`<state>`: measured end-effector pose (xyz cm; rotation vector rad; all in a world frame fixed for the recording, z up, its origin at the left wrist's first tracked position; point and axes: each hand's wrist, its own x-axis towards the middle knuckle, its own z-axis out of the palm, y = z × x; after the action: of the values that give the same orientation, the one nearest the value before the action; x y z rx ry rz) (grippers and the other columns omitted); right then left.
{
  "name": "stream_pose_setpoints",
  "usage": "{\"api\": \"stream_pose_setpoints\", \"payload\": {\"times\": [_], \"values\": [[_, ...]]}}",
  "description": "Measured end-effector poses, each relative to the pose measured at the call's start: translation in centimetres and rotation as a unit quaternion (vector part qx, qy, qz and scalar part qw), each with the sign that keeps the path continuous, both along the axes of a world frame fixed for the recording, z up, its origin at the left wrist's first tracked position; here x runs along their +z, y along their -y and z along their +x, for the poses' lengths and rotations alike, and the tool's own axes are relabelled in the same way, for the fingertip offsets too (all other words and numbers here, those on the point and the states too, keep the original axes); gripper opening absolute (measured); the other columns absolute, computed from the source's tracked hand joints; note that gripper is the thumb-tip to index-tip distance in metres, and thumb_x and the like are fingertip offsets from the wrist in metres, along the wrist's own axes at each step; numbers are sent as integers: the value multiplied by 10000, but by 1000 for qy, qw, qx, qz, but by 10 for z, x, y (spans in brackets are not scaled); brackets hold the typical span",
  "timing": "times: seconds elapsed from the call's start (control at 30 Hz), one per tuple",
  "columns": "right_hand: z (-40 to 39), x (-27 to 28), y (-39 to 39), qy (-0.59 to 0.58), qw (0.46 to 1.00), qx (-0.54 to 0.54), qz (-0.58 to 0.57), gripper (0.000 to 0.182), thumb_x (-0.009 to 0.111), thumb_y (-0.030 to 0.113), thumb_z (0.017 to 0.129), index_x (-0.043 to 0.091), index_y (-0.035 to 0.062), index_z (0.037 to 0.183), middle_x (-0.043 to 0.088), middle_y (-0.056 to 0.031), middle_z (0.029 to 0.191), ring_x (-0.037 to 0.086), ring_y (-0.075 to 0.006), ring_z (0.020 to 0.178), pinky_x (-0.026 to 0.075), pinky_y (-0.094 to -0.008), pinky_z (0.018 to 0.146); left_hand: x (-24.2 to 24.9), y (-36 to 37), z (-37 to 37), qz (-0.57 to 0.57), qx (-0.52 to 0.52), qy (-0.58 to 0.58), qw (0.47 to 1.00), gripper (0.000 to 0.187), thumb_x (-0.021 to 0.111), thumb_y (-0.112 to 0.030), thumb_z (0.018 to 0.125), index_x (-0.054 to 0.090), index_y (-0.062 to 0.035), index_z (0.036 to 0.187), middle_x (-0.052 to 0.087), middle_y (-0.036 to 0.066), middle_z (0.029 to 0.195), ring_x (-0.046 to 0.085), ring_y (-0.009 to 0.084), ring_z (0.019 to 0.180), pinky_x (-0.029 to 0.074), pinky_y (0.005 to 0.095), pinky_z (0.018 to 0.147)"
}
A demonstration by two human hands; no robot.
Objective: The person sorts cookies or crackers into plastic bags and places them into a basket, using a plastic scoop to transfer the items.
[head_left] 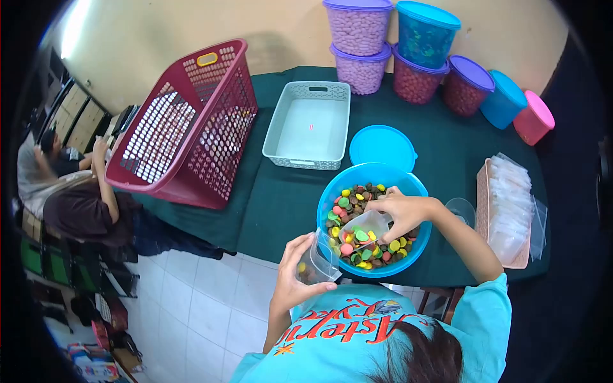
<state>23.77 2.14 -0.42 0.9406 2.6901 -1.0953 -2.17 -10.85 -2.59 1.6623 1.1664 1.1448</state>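
Head view: a dark green cloth covers the tabletop [281, 210], which stands against a cream wall [287, 25] above a white tiled floor [191, 293]. Lidded tubs [361, 70] line the back, some stacked. A maroon basket [207, 195] stands at the left, with a pale grey tray [306, 124] beside it; at the right, a pink box [525, 255] holds clear plastic packets. Another person [83, 210] is near the left end.

A blue bowl [414, 186] sits at the near edge, just below a round blue lid [382, 148]. It is filled with small round sweets [383, 256], brown, yellow, green and coral. Inside the bowl, the right hand [403, 216] grips a clear scoop [371, 223] carrying some of them. The left hand [295, 271] grips a see-through plastic packet [319, 260] at the bowl's left rim, a few sweets showing at its bottom.
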Motion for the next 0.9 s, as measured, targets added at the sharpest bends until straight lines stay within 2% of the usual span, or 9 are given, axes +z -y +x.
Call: {"api": "stream_pose_setpoints", "payload": {"times": [0.1,0.2,0.3,0.43,0.5,0.57,0.67,0.73,0.9], "values": [[5,13,7,-55,998,-34,-7,616,650,443,583,521,51,1040,581,-132,858,530,-264,858,267,-352,855,0,-10,-4,20,-2,-39,999,901,822,-333,457,460,9,1208,424,171,1211,420,289,1138,351,371,935],[6,32,12,-116,991,-62,35,617,672,397,571,513,14,1028,601,-137,804,587,-240,735,425,-315,716,-2,-21,-9,35,-10,-75,997,893,825,-314,460,463,11,1208,426,169,1210,423,288,1132,367,367,919],[0,62,23,-68,990,-124,-23,608,709,355,550,520,30,1028,592,-116,836,556,-222,773,420,-317,710,4,-30,-9,74,-26,-120,990,877,829,-309,467,471,15,1198,434,160,1207,435,288,1088,384,378,889],[-25,103,45,36,989,-144,21,604,700,353,541,520,-22,980,604,-134,777,594,-243,710,454,-319,656,17,-40,-3,129,-96,-150,976,855,833,-323,462,498,4,1177,468,143,1176,443,293,1037,392,399,863],[-42,117,61,159,976,-122,85,561,685,343,545,517,-49,910,611,-140,751,613,-256,698,446,-331,667,22,-43,1,130,-130,-132,974,828,833,-324,460,520,-21,1164,502,125,1145,449,287,1029,396,396,860],[-56,116,83,153,962,-90,206,487,666,316,534,515,-37,834,592,-95,701,599,-262,656,423,-341,664,27,-46,5,147,-161,-121,968,800,831,-315,467,534,-37,1156,521,110,1128,460,282,1014,401,390,855],[-84,128,108,207,938,-111,255,481,677,315,529,509,-32,817,574,-94,676,583,-243,616,404,-321,655,25,-52,7,156,-204,-105,961,801,836,-288,457,535,-48,1159,530,103,1122,475,275,1014,406,387,858],[-94,136,122,295,894,-113,317,397,654,273,597,501,-26,809,561,-96,646,573,-203,596,378,-297,630,25,-55,9,167,-229,-98,954,806,838,-280,451,534,-48,1160,530,105,1122,481,274,1017,408,386,861],[-92,146,142,268,870,-162,381,235,559,172,720,496,-9,855,540,-72,595,564,-180,574,353,-283,612,28,-57,13,156,-279,-55,946,825,844,-277,435,530,-27,1157,530,118,1127,500,273,1024,416,378,863]]}}
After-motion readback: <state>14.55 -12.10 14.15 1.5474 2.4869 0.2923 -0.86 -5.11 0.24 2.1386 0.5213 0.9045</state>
